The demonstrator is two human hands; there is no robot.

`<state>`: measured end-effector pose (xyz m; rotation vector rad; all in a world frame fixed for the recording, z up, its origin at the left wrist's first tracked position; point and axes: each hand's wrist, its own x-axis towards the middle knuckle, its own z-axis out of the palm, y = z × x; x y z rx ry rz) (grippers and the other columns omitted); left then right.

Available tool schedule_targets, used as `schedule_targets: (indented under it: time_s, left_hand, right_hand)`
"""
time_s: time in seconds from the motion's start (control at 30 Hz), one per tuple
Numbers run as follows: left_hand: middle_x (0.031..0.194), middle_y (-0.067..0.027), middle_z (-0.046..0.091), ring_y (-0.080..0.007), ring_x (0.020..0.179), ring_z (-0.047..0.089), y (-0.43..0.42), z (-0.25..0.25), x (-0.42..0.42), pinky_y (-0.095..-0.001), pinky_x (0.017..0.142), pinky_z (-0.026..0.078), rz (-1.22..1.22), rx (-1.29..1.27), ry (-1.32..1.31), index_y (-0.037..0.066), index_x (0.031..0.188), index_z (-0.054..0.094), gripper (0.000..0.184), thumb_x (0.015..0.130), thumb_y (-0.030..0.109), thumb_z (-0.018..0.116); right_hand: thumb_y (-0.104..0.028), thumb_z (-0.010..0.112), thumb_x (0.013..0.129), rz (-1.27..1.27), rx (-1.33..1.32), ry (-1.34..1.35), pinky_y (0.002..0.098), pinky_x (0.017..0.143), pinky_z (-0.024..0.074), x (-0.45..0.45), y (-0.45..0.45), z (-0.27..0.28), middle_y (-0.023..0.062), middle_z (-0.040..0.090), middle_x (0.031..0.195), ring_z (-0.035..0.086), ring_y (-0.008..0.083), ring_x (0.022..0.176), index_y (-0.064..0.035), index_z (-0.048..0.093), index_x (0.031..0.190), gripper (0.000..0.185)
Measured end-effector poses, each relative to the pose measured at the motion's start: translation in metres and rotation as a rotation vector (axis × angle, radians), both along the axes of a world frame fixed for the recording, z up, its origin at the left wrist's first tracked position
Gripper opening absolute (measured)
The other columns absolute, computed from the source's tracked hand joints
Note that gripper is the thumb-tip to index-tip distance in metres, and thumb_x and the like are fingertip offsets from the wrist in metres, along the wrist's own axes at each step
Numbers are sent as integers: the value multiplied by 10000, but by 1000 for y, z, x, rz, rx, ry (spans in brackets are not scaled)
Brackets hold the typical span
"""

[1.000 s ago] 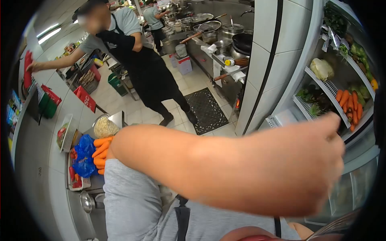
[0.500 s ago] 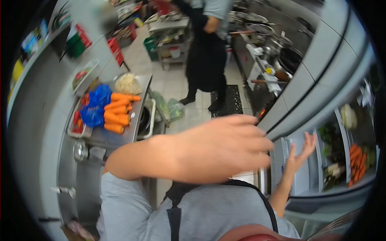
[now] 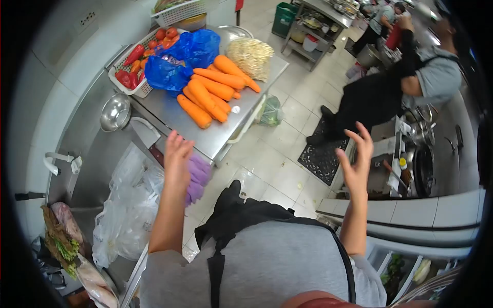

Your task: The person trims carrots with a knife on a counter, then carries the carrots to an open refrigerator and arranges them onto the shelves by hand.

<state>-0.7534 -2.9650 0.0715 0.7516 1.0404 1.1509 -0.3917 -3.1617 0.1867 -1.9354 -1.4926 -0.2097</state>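
My left hand (image 3: 178, 156) is raised with its fingers apart, holding nothing. It hovers near a purple cloth (image 3: 197, 177) and the dark handle of a cleaver (image 3: 145, 132) on the steel counter. My right hand (image 3: 358, 159) is up on the other side over the floor, empty, its fingers spread. Ahead of my left hand, a heap of orange carrots (image 3: 209, 97) lies on the steel table (image 3: 218, 141). Beside the carrots are blue plastic bags (image 3: 169, 74) and a bag of pale sprouts or noodles (image 3: 250, 57).
A white basket (image 3: 128, 84) holds red peppers and tomatoes. A metal bowl (image 3: 115, 113), clear plastic bags (image 3: 128, 205) and a tap (image 3: 61, 161) are at left. A co-worker in a black apron (image 3: 370, 100) stands by the stove on a black mat (image 3: 321, 154). Vegetable drawers (image 3: 405, 272) sit lower right.
My view has swung left toward the table and sink. My left hand has drawn back from across my body to the left side. My right hand has moved away from the open vegetable fridge.
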Motion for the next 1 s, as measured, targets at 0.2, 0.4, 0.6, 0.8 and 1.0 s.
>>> schedule_targets:
  time_s: [0.2,0.4,0.6,0.8,1.0]
  left_hand:
    - [1560,-223,178,-289,1415,276,53,-14,34,-461,1152,206,16,-168,-50,39,1540,123,925,826,86,711]
    - [1532,-194,204,-279,1409,269,93,-39,47,-424,1142,209,96,-253,-27,34,1537,91,1017,776,66,766]
    - [1378,-134,440,-241,1267,468,110,-43,67,-370,1087,360,-26,-50,-165,11,1473,232,857,786,-26,743]
    - [1370,-135,483,-246,1237,520,131,-45,77,-366,1047,432,48,-135,-88,-10,1433,313,794,772,-61,750]
    - [1340,-133,504,-242,1207,544,126,-44,72,-370,1021,455,53,-102,-99,-9,1417,347,747,785,-50,743]
  right_hand:
    - [-138,756,785,654,-182,133,439,1068,363,-57,206,-47,154,531,1333,453,365,1262,-76,620,1176,419]
    - [-319,755,774,654,-204,-71,422,966,436,-97,351,-115,201,595,1194,554,372,1118,-7,601,1165,523]
    - [-621,659,791,447,-477,-211,453,972,437,-121,376,-111,245,584,1173,548,385,1122,51,573,1168,775]
    - [-775,665,686,599,-726,201,480,1012,407,-124,380,-138,331,528,1201,507,435,1145,162,514,1132,1049]
    - [-732,686,705,497,-499,287,467,951,444,-133,360,-152,313,554,1118,555,422,1058,136,500,1107,976]
